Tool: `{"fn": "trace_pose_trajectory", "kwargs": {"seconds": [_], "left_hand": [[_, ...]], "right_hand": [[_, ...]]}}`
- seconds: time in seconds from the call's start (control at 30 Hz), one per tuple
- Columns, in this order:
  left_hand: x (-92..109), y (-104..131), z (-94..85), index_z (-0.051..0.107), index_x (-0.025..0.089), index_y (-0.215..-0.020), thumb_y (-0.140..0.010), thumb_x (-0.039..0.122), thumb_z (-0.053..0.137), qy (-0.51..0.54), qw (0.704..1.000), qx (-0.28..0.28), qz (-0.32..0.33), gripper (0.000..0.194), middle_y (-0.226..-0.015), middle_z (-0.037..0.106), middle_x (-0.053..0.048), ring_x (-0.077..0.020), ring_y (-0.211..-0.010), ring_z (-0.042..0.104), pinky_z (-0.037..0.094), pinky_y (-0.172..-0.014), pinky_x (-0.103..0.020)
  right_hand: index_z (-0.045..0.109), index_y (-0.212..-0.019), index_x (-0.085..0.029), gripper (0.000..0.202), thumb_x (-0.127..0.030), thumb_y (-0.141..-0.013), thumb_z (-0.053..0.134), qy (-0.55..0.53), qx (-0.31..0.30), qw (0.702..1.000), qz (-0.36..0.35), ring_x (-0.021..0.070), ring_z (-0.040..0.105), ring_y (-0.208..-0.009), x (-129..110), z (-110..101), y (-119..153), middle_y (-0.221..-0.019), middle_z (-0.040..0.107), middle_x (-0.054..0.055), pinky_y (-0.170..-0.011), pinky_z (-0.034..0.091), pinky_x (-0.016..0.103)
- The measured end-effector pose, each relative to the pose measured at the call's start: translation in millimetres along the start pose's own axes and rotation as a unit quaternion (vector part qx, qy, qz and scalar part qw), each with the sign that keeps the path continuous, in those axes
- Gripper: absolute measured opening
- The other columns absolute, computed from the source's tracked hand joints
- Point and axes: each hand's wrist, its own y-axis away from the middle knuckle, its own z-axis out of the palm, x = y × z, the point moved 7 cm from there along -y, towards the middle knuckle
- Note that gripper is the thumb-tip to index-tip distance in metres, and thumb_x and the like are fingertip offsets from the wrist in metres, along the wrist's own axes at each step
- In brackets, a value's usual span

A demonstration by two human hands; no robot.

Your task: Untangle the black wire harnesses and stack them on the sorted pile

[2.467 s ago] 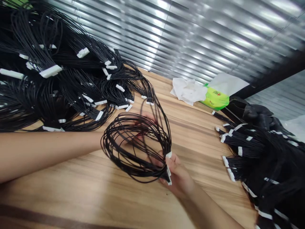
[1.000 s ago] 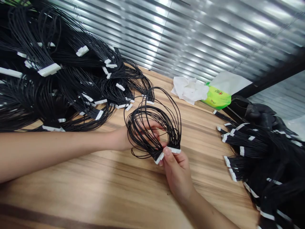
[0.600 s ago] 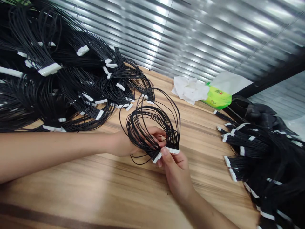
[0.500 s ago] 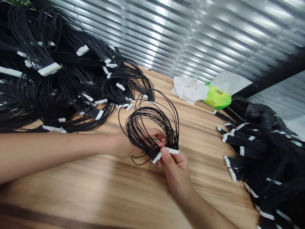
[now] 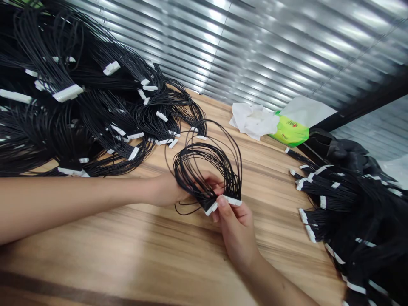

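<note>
A looped bundle of thin black wires [image 5: 204, 154] stands up over the table, its two white connectors [image 5: 233, 200] side by side at the bottom. My right hand [image 5: 234, 225] pinches the connectors between thumb and fingers where their ends meet. Behind the loop, my left hand [image 5: 178, 189] is partly covered by the wires; its fingers curl around the lower part of the bundle. One loose wire hangs in a small loop below my left hand.
A big heap of black wire bundles [image 5: 105, 102] with white connectors fills the left. More bundles [image 5: 357, 216] lie at the right edge of the wooden table [image 5: 127, 255]. Crumpled white tissue [image 5: 253, 120] and a green tissue pack [image 5: 290, 131] lie near the metal blinds [image 5: 191, 42].
The wire loop has shifted slightly to the right, and my left hand has moved slightly right and up with it. My right hand has barely moved.
</note>
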Motion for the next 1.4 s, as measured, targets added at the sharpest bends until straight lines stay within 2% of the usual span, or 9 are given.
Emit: {"fn": "trace_pose_trajectory", "kwargs": {"seconds": [0.1, 0.2, 0.37, 0.53, 0.73, 0.83, 0.97, 1.2, 1.4], "left_hand": [[-6.1, -7.7, -18.1, 0.061, 0.014, -0.117, -0.091, 0.026, 0.051, 0.023, 0.997, 0.059, -0.039, 0.031, -0.093, 0.066, -0.006, -0.0030, -0.054, 0.047, 0.034, -0.047, -0.013], [-3.4, -10.7, -34.7, 0.059, 0.017, -0.119, -0.087, 0.025, 0.054, 0.047, 0.988, 0.138, -0.044, 0.033, -0.088, 0.060, -0.002, 0.0003, -0.044, 0.027, 0.019, -0.040, -0.015], [7.0, -3.7, -40.0, 0.056, 0.019, -0.119, -0.085, 0.027, 0.058, -0.112, 0.972, 0.205, 0.014, 0.034, -0.104, 0.060, -0.004, -0.0112, -0.078, 0.053, 0.042, -0.064, -0.022], [22.5, 9.9, -46.5, 0.042, 0.026, -0.131, -0.090, 0.022, 0.050, -0.262, 0.918, 0.279, 0.103, 0.042, -0.138, 0.043, -0.005, -0.0196, -0.124, 0.043, 0.040, -0.095, -0.030], [57.3, 22.3, -19.0, 0.058, 0.023, -0.107, -0.090, 0.024, 0.057, -0.407, 0.852, 0.214, 0.249, 0.017, -0.108, 0.054, -0.003, -0.0175, -0.109, 0.048, 0.036, -0.099, -0.032], [56.1, 19.1, -15.6, 0.062, 0.021, -0.097, -0.090, 0.023, 0.059, -0.404, 0.864, 0.192, 0.232, 0.007, -0.093, 0.058, 0.000, -0.0132, -0.092, 0.053, 0.040, -0.088, -0.027], [48.3, 15.9, -29.5, 0.063, 0.021, -0.104, -0.090, 0.020, 0.060, -0.314, 0.894, 0.240, 0.209, 0.014, -0.098, 0.064, 0.000, -0.0104, -0.089, 0.057, 0.043, -0.082, -0.024], [46.5, 21.5, -30.4, 0.062, 0.022, -0.096, -0.091, 0.019, 0.056, -0.224, 0.914, 0.225, 0.251, 0.008, -0.089, 0.062, 0.000, -0.0100, -0.081, 0.053, 0.040, -0.075, -0.024], [25.3, 7.6, -34.7, 0.058, 0.019, -0.092, -0.090, 0.020, 0.053, -0.159, 0.961, 0.209, 0.088, 0.006, -0.070, 0.046, 0.004, -0.0064, -0.056, 0.039, 0.031, -0.051, -0.020]], "right_hand": [[0.074, -0.083, -0.021, 0.026, -0.045, -0.073, 0.076, -0.011, 0.069, 0.997, -0.028, 0.0090, 0.042, -0.052, -3.8, -11.5, -2.4, -0.056, 0.055, -0.004, -0.051, 0.033, 0.024], [0.073, -0.084, -0.021, 0.025, -0.044, -0.074, 0.076, -0.025, 0.111, 0.992, -0.052, 0.0091, 0.041, -0.054, -7.7, -18.2, -5.2, -0.055, 0.052, -0.006, -0.055, 0.033, 0.024], [0.070, -0.082, -0.021, 0.022, -0.042, -0.076, 0.074, -0.023, 0.110, 0.992, -0.059, 0.0093, 0.041, -0.054, -9.1, -17.3, -7.8, -0.054, 0.051, -0.007, -0.057, 0.033, 0.026], [0.071, -0.084, -0.019, 0.027, -0.045, -0.076, 0.073, -0.003, 0.108, 0.993, -0.051, 0.0098, 0.041, -0.054, -8.5, -17.5, -8.8, -0.056, 0.052, -0.005, -0.055, 0.032, 0.026], [0.073, -0.087, -0.021, 0.028, -0.046, -0.076, 0.074, -0.013, 0.089, 0.995, -0.033, 0.0089, 0.042, -0.054, -5.0, -16.3, -8.8, -0.057, 0.054, -0.005, -0.053, 0.032, 0.024], [0.073, -0.088, -0.022, 0.026, -0.045, -0.076, 0.074, -0.017, 0.083, 0.996, -0.031, 0.0086, 0.042, -0.054, -4.5, -15.1, -8.6, -0.056, 0.054, -0.006, -0.053, 0.032, 0.024], [0.074, -0.088, -0.022, 0.025, -0.044, -0.077, 0.074, -0.021, 0.075, 0.996, -0.033, 0.0083, 0.042, -0.053, -5.3, -13.9, -8.0, -0.055, 0.053, -0.006, -0.053, 0.032, 0.024], [0.072, -0.089, -0.021, 0.027, -0.045, -0.078, 0.072, -0.012, 0.081, 0.996, -0.033, 0.0090, 0.042, -0.053, -5.0, -14.9, -9.4, -0.055, 0.053, -0.006, -0.053, 0.032, 0.025], [0.069, -0.080, -0.020, 0.026, -0.044, -0.073, 0.076, -0.051, 0.129, 0.989, -0.052, 0.0080, 0.037, -0.052, -12.7, -17.5, -10.2, -0.056, 0.049, -0.007, -0.051, 0.031, 0.024]]}}
